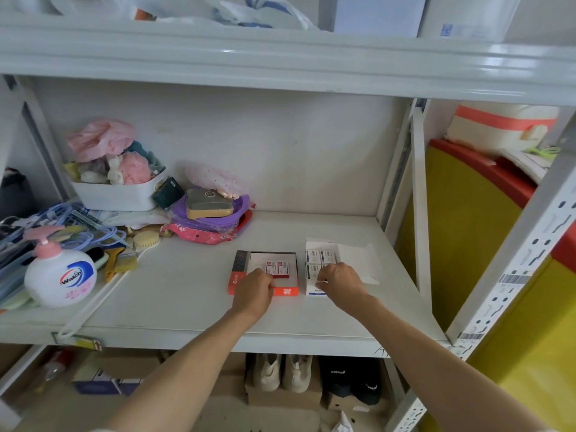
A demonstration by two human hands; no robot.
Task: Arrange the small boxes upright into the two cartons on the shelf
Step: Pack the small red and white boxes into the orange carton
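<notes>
Roughly at the centre of the frame, on the white shelf (174, 288), two open cartons lie side by side. The red carton (238, 275), on the left, holds two small red-and-white boxes (277, 269) standing close together near its far right part; the rest of its white interior shows bare. The left hand (254, 293) rests on the near edge of this carton with the fingers curled down over the rim; whether they pinch anything beneath cannot be told. Just to the right, apart from the red one by a narrow gap, sits the white carton (314, 290) with blue print on its near edge and its flap (358, 260) folded out to the right. Several small white boxes (321, 256) with blue labels are packed in its far part. The right hand (341, 283) is over the near part of this carton, fingertips (321, 280) bent down and touching a white box there; how firmly they close on it cannot be judged. In the left of the frame stand a hand-soap pump bottle (59, 277) and a white basket (117, 194) filled with pastel items.
</notes>
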